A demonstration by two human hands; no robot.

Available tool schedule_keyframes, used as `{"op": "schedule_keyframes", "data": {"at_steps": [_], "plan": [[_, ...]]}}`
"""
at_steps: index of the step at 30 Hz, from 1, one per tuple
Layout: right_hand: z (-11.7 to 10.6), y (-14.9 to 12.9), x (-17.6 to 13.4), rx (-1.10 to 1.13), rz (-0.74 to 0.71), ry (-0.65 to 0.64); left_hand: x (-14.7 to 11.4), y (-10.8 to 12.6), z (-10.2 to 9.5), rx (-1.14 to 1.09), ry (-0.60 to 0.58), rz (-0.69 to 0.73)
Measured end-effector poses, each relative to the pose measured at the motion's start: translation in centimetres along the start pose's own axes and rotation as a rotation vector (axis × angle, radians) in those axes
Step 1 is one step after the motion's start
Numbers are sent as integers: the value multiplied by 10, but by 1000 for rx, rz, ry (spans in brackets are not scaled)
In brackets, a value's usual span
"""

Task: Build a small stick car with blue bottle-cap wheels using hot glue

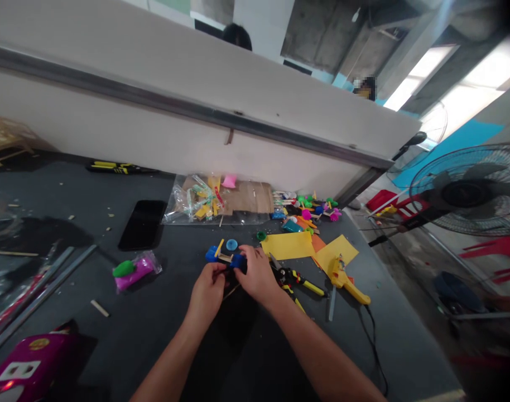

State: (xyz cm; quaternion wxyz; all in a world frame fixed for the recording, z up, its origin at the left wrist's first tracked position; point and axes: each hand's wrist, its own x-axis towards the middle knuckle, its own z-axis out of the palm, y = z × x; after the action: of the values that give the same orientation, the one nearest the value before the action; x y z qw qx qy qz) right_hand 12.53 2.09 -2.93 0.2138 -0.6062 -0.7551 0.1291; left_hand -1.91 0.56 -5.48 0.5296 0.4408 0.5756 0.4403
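Both of my hands meet over the dark table. My right hand [257, 274] is closed around a dark blue clay lump [237, 261], with thumb and fingers on its sides. My left hand [210, 287] is closed in a pinch beside it, and what lies between its fingertips is hidden. Just beyond my fingers is another blue clay piece [212, 254] with a yellow strip [220, 247] standing up from it. A round light blue cap [231, 244] lies behind. Black and yellow pliers [301, 282] rest to the right of my right hand.
A yellow glue gun [346, 282] with a cord lies at right, near yellow paper sheets [286, 245]. A phone [142, 225], a purple clay packet [136, 272] and a plastic bag [246, 201] lie around. A partition [188, 128] borders the table; a fan [464, 192] stands at right.
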Motion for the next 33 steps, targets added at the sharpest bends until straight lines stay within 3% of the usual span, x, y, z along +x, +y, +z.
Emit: {"op": "schedule_keyframes", "data": {"at_steps": [6, 9, 20, 33], "plan": [[4, 13, 1, 109, -38, 38, -14, 6, 18, -444, -20, -50], [7, 14, 1, 128, -62, 61, -17, 10, 20, -566, -29, -82], [3, 7, -9, -43, -171, 183, -18, 4, 23, -549, 5, -73], [1, 6, -10, -96, -189, 178, -19, 9, 23, -578, -6, -112]]}}
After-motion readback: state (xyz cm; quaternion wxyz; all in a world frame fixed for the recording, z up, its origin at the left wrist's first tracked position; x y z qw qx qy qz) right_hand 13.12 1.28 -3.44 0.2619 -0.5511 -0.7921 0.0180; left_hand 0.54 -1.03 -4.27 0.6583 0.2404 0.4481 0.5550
